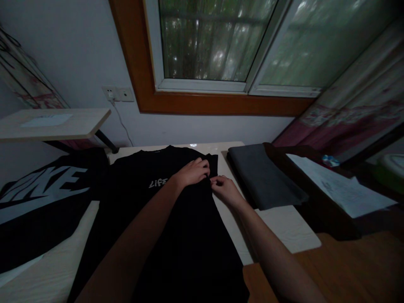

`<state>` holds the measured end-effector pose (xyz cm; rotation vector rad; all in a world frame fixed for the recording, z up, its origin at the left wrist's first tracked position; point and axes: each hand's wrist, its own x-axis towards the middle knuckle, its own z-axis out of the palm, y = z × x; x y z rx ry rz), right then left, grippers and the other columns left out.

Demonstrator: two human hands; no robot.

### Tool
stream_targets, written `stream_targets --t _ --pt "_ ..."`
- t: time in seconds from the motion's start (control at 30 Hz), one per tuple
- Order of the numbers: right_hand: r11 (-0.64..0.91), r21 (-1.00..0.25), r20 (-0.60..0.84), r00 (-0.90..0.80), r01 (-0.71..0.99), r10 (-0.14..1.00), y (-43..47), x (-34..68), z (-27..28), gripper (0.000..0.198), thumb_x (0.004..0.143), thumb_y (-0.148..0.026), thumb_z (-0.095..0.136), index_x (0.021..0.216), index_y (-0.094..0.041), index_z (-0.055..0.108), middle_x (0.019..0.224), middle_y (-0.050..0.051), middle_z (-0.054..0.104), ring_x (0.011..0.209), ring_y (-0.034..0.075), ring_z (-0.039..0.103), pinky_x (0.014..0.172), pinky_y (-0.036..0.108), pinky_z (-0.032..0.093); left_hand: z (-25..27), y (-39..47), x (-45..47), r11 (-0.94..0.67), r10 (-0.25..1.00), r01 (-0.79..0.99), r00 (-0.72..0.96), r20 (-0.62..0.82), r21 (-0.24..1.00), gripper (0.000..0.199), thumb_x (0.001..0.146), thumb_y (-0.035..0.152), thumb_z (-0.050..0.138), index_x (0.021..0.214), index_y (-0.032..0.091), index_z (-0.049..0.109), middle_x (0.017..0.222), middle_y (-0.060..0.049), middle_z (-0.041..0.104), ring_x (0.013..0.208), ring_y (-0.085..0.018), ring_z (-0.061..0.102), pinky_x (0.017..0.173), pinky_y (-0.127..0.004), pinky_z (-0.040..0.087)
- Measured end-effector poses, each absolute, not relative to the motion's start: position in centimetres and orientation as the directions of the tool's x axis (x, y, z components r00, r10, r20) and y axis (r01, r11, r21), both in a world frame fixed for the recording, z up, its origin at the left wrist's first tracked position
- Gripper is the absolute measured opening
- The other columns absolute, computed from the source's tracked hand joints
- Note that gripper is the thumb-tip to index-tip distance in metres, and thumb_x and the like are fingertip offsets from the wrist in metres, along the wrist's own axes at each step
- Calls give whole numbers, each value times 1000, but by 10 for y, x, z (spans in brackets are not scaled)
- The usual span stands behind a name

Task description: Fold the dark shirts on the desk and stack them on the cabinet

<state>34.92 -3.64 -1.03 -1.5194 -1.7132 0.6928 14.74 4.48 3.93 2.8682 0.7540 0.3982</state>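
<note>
A black T-shirt [183, 235] with small white lettering on its chest lies spread over a pale table, its neckline toward the wall. My left hand [196, 170] rests on it near the right-hand sleeve, fingers bent and closed on the fabric. Just beside it, at the shirt's side edge below that sleeve, my right hand [225, 189] pinches the cloth between thumb and fingers. The exact fold in the left fingertips is hidden by the hand.
A black garment with large Nike lettering [47, 189] lies at left, below a raised shelf [53, 124]. Folded dark grey cloth [265, 174] sits on the pale table [287, 227] at right. Farther right is a paper sheet [341, 183]. A window [217, 46] and socket [117, 94] are behind.
</note>
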Motion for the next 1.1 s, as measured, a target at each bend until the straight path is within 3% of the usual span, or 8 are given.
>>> stream_targets --t 0.13,0.27,0.5,0.67,0.77,0.87,0.97,1.1 --pt "98 -902 86 -48 420 995 -37 348 -12 32 72 -23 64 103 -23 60 77 -2 67 70 16 62 67 27 49 43 44 149 -861 508 492 831 225 127 14 93 20 60 101 23 72 120 -5 60 109 -22 52 89 -35 46" --pt "108 -931 71 -117 349 991 -38 351 -13 37 70 -23 67 104 -23 52 79 -3 64 71 15 62 69 27 49 42 43 153 -838 545 535 813 205 108 15 94 19 58 99 21 71 117 -7 59 106 -22 54 84 -34 48" --pt "174 -882 79 -226 437 971 -39 366 -4 26 72 -21 64 97 -23 60 83 -1 66 76 16 62 71 28 50 14 40 159 -750 661 606 707 254 264 29 95 22 58 123 22 61 119 -7 60 110 -21 59 96 -35 50" --pt "178 -833 170 -64 524 983 -33 368 -5 24 81 -29 59 104 -22 63 84 1 67 73 17 62 70 30 49 -2 35 154 -698 714 590 623 321 406 41 94 26 64 133 20 52 123 -8 62 115 -23 58 105 -40 47" --pt "233 -736 296 -7 636 955 -28 367 -7 38 86 -28 56 123 -20 61 94 4 66 81 20 62 79 35 51 -2 26 147 -706 702 547 625 342 450 35 93 27 65 126 21 55 125 -8 60 118 -23 58 106 -41 48" --pt "302 -524 404 -80 797 911 -24 366 -9 45 90 -28 56 135 -22 60 108 10 63 96 25 60 92 42 50 0 13 141 -748 651 502 681 335 434 29 94 29 64 122 22 59 128 -8 57 120 -22 58 105 -38 49" --pt "311 -350 422 -148 884 894 -21 365 -8 33 94 -27 55 124 -22 69 112 12 61 102 28 57 97 43 47 -1 -4 136 -803 586 489 755 295 342 29 98 35 57 124 23 63 133 -8 58 132 -24 53 113 -39 44" --pt "227 -251 401 -113 941 909 -18 367 -6 27 96 -22 52 114 -21 72 106 13 63 97 28 56 93 41 47 -3 -27 134 -836 542 485 804 246 257 44 102 45 48 142 28 54 152 -5 52 150 -24 34 127 -46 21"
